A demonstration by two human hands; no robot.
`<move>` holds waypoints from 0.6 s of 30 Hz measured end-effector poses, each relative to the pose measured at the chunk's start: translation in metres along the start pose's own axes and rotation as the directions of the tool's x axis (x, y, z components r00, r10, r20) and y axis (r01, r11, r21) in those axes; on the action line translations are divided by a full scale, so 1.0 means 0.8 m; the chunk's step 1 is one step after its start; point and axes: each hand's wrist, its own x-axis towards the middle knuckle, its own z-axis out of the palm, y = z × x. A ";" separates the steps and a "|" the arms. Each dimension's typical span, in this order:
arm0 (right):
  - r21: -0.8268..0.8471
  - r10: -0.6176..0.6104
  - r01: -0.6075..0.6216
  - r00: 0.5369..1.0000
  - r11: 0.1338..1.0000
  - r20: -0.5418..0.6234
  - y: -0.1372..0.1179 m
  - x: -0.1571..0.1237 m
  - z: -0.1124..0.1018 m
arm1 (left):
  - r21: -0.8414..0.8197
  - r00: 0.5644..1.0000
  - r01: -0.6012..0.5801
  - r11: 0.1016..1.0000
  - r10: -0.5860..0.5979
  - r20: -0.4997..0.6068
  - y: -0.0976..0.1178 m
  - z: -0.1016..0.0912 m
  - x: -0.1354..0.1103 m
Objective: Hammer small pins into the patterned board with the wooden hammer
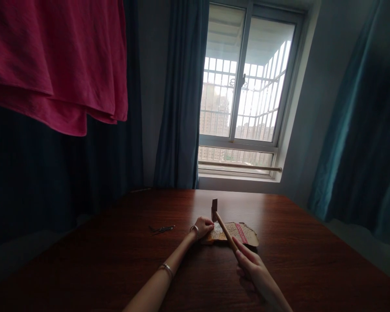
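A hammer with a wooden handle is gripped near the handle's lower end by my right hand. Its metal head points away from me, right beside the fingertips of my left hand. Those fingers are pinched together at the left part of a speckled piece of cardboard with a red stripe and a ragged edge. Whatever the pinch holds is too small to make out. Left of this hand, several thin dark nails lie in a loose pile.
Everything rests on a glossy reddish-brown wooden table. Behind it is a barred window with blue curtains beside it. A pink cloth hangs at upper left, above the table's level.
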 end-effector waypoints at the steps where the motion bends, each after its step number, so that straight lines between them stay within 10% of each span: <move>1: -0.002 -0.004 0.004 1.000 1.000 0.007 -0.001 -0.001 0.000 | -0.001 1.000 -0.006 1.000 0.006 -0.001 0.000 0.000 0.000; 18: 0.008 -0.014 0.014 1.000 1.000 0.022 0.004 0.002 -0.004 | 0.020 1.000 -0.022 1.000 0.022 -0.005 0.001 0.001 -0.001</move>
